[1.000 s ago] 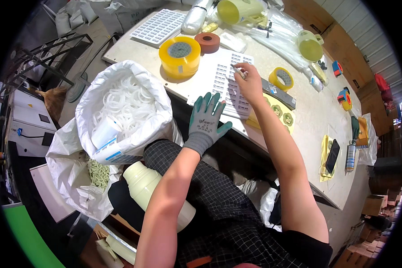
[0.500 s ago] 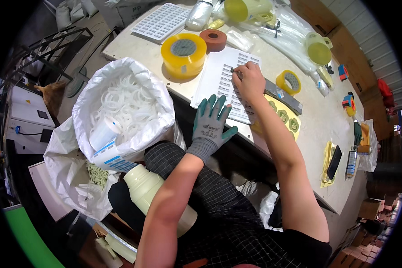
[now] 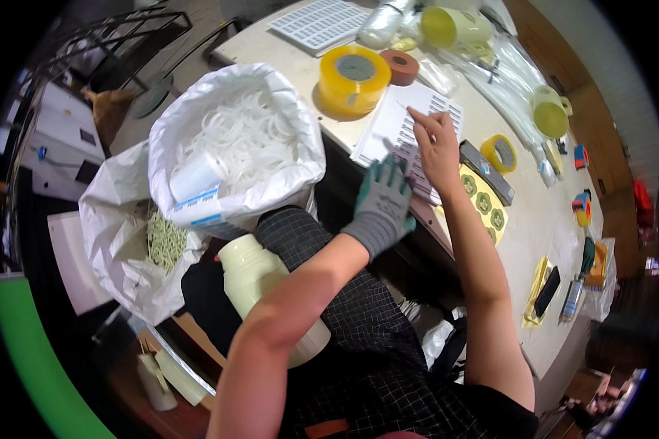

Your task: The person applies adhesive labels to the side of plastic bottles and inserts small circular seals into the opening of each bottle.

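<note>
since a second ago the gloved left hand [image 3: 383, 203] has slid up the table edge [image 3: 344, 143] to the near border of the white label sheet [image 3: 395, 124], fingers spread and flat, gripping nothing. one large white sack [image 3: 285, 175] of pale plastic rings stands just left of that hand, with a second, crumpled sack [image 3: 117, 234] lower down. one cream bottle [image 3: 252, 274] rests on the lap beneath the left forearm. the single label sheet lies under both hands, with the bare right hand [image 3: 438, 145] pinching at a label on it with its fingertips. beyond the sheet sit three tape rolls: a large yellow roll [image 3: 354, 80], a brown roll [image 3: 400, 66] and a small yellow roll [image 3: 499, 152].
</note>
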A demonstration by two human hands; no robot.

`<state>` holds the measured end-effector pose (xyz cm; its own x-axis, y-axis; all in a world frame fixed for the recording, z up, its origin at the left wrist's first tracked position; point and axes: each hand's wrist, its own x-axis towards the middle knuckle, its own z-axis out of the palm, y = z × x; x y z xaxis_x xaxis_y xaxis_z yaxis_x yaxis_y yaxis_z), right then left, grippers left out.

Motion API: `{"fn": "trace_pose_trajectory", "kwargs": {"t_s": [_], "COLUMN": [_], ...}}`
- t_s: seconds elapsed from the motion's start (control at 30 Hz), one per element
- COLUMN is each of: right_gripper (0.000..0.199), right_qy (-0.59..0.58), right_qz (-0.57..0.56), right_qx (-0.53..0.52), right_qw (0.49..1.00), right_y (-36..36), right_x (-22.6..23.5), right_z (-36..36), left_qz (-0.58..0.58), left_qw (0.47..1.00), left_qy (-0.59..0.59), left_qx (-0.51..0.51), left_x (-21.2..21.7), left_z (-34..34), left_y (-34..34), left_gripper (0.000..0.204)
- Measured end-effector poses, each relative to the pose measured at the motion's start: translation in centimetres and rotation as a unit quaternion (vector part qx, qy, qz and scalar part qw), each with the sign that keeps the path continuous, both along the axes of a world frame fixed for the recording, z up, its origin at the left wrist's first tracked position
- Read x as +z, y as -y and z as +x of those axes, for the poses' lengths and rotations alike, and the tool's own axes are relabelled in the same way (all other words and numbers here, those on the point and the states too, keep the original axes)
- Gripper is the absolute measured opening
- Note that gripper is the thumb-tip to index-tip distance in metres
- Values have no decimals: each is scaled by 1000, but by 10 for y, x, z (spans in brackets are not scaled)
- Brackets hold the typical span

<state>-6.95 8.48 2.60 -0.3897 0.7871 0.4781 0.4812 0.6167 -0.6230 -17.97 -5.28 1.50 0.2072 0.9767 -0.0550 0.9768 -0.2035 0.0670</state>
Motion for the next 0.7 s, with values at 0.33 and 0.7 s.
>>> {"fn": "trace_pose_trajectory", "kwargs": {"t_s": [0.33, 0.7], "right_gripper": [48, 60], "right_qy": [-13, 34], "right_qz": [23, 155], "right_qx": [233, 272], "right_qw": [972, 949], "right_y": [225, 285], "right_x": [-7, -20], "right_z": [-42, -67], "left_qz": [232, 283], "left_qw": [941, 890], "left_qy": [239, 191], "left_qx": [58, 302], "left_x": [44, -2], "left_z": [-42, -63], "left_y": [254, 333], "left_gripper": [41, 48]}}
